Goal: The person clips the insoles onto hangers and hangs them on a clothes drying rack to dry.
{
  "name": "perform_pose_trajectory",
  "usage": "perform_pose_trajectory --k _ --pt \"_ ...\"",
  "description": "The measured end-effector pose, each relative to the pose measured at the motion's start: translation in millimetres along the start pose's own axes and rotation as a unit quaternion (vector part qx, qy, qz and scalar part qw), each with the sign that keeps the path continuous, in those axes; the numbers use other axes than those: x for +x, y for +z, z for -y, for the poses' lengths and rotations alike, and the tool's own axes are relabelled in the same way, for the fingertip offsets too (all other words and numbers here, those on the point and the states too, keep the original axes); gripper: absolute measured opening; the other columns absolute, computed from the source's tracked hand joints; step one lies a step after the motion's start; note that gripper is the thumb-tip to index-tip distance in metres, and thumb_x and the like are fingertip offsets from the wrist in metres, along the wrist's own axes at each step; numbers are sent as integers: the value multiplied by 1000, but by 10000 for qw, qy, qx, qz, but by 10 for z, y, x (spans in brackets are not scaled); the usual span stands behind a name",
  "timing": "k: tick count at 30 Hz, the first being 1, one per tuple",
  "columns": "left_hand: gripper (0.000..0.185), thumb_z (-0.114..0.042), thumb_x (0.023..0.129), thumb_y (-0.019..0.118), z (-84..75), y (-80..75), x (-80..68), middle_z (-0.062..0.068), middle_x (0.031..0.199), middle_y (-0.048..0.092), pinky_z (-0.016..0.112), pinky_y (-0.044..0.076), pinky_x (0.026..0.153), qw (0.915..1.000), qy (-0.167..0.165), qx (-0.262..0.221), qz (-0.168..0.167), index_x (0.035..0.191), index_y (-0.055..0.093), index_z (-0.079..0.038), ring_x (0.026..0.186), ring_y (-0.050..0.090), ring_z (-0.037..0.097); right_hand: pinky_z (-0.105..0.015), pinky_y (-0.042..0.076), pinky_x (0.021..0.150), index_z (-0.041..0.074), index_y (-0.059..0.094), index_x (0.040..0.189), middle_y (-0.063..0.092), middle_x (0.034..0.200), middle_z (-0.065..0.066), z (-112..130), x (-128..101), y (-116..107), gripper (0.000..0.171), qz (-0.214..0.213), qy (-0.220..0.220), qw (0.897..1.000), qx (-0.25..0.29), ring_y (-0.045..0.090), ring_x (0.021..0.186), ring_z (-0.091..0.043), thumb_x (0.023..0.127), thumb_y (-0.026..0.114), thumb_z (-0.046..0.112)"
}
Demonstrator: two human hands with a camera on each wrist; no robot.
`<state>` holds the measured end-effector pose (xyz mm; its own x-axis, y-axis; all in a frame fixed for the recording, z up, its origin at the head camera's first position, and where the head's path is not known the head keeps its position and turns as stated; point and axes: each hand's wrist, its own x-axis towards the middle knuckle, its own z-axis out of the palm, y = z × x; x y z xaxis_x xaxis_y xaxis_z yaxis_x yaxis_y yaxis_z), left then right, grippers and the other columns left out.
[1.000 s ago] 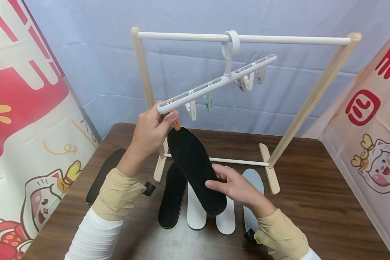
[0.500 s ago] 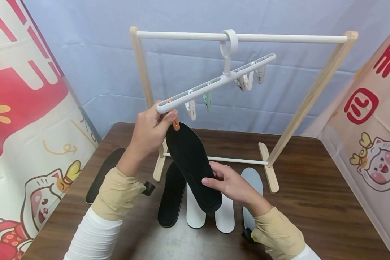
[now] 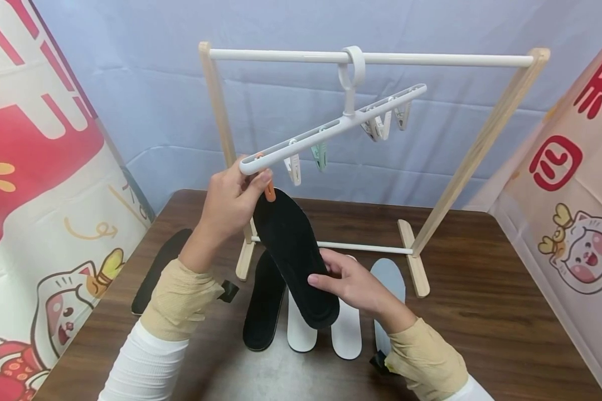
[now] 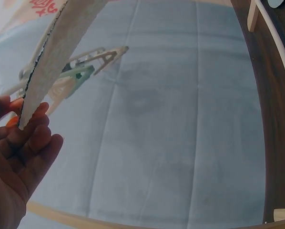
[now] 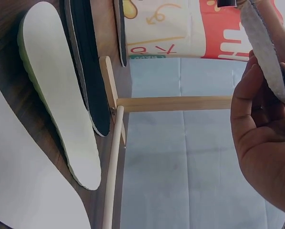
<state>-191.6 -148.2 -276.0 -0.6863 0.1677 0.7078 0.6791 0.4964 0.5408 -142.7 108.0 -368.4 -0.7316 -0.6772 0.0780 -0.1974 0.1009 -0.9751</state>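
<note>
The left grip (image 3: 231, 200) pinches the orange clip (image 3: 270, 193) at the near end of the hanger (image 3: 301, 146), thumb in front and fingers behind. The right grip (image 3: 348, 281) pinches the lower half of a black insole (image 3: 296, 259) by its edge, thumb on the dark face. That insole is off the tabletop (image 3: 481, 312), slanting, with its upper end at the tip of the clip.

Compared with a second ago, the right grip has slid a little left and the insole with it; its upper end sits higher, so the clip tip now overlaps more of the black face. Over the last half second hardly anything has moved, and the left grip has kept its place throughout. I take this as the insole being fed between the clip's jaws and steadied there; whether the clip has bitten cannot be told, since the fingers hide much of it. The weight seems to remain with the right grip.

The white clip (image 3: 293, 170) and green clip (image 3: 319, 157) beside it hang with nothing in them. The other insoles (image 3: 265, 312) lie on the tabletop, so most of the hanging looks undone.
</note>
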Motion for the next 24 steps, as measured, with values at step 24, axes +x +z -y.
perform_pose_trajectory --k 24 --pt "15 -19 101 63 24 -9 -14 0 72 68 27 41 63 9997 -111 93 218 98 58 -5 66 54 12 -32 55 90 5 52 143 72 116 -15 -52 48 46 44 -34 213 9998 -14 70 106 -20 101 63 16"
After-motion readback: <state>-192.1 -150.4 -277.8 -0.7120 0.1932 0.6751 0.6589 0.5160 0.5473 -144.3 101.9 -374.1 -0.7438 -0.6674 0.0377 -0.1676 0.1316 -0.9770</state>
